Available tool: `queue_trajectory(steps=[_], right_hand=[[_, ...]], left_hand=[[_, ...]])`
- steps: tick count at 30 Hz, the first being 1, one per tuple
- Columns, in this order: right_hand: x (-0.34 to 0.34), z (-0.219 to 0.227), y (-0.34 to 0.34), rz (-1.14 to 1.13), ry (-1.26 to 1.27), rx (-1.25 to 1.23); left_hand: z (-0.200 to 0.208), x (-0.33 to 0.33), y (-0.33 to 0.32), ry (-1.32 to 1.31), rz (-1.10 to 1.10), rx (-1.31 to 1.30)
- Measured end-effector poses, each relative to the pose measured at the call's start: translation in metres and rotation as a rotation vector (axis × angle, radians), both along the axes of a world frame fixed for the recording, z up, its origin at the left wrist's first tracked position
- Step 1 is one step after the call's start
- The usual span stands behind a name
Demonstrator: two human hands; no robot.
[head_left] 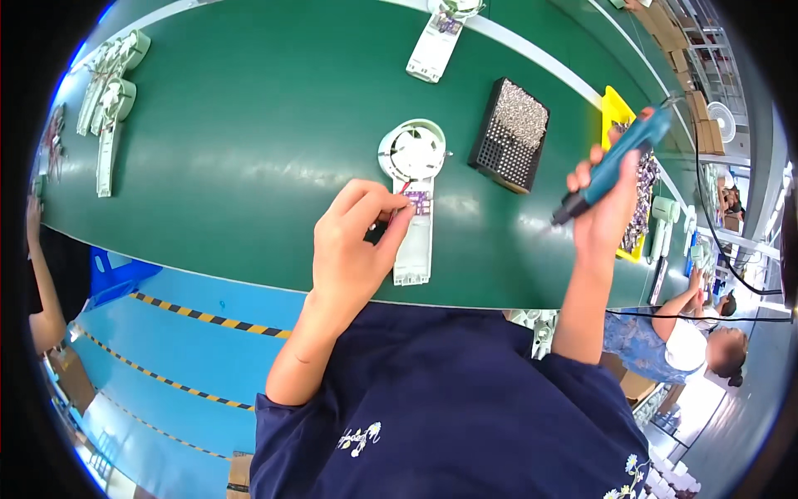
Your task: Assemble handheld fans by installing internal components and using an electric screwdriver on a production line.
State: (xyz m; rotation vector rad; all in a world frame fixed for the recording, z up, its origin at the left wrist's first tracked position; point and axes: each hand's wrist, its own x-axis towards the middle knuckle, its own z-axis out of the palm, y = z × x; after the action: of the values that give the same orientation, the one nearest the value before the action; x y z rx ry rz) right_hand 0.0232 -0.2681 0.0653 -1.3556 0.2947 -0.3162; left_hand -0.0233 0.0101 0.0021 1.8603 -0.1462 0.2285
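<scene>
The left hand (353, 237) has its thumb and forefinger drawn together in a narrow pinch, apparently on a thin red wire (406, 187), just over a purple circuit board (422, 202). The fingertips hide exactly how the wire is gripped. The right hand (611, 200) wraps a teal and black electric screwdriver (611, 170), raised to the right with its tip slanting left and nearer, well apart from the board; that angle seems to leave the left hand unobstructed.

The board sits in a pale housing (413, 249), lying on the green bench (249, 125) in front of the person, its handle toward the near edge and its round fan head (416, 150) at the far end. Lying open side up, it presumably gives easy access to the wiring.

Right of the housing, a black perforated tray (509, 156) holds small metal pieces, probably screws (522, 112), heaped over its far part, with rows of holes showing nearer. Farther right, a yellow bin (611, 104) contains a jumble of small dark and silvery parts (640, 200); both containers seem set for the right side's reach.

At the far edge lies 1 similar housing (432, 50); more pale units (108, 150) lie at the far left.
</scene>
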Motion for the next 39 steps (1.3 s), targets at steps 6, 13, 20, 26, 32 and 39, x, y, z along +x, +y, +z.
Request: queue_trajectory(steps=[6, 13, 20, 26, 32, 39], right_hand=[[-0.032, -0.038, -0.070, -0.111, 0.412, -1.077], [-0.068, -0.017, 0.079, 0.505, 0.240, -0.154], [-0.049, -0.044, 0.107, 0.551, 0.392, 0.314], [-0.031, -0.040, 0.112, 0.581, 0.285, 0.197], [0.044, -0.026, 0.112, 0.570, 0.198, 0.163], [0.135, -0.070, 0.146, 0.469, 0.011, -0.050]], left_hand=[[0.006, 0.003, 0.000, 0.069, -0.032, -0.049], [0.005, -0.005, -0.005, -0.029, 0.090, -0.070], [0.009, 0.003, -0.012, -0.056, 0.088, -0.065], [0.019, 0.018, -0.006, -0.104, 0.085, -0.112], [0.029, 0.088, -0.019, -0.101, 0.045, -0.337], [-0.009, 0.186, -0.004, -0.141, 0.164, -0.393]])
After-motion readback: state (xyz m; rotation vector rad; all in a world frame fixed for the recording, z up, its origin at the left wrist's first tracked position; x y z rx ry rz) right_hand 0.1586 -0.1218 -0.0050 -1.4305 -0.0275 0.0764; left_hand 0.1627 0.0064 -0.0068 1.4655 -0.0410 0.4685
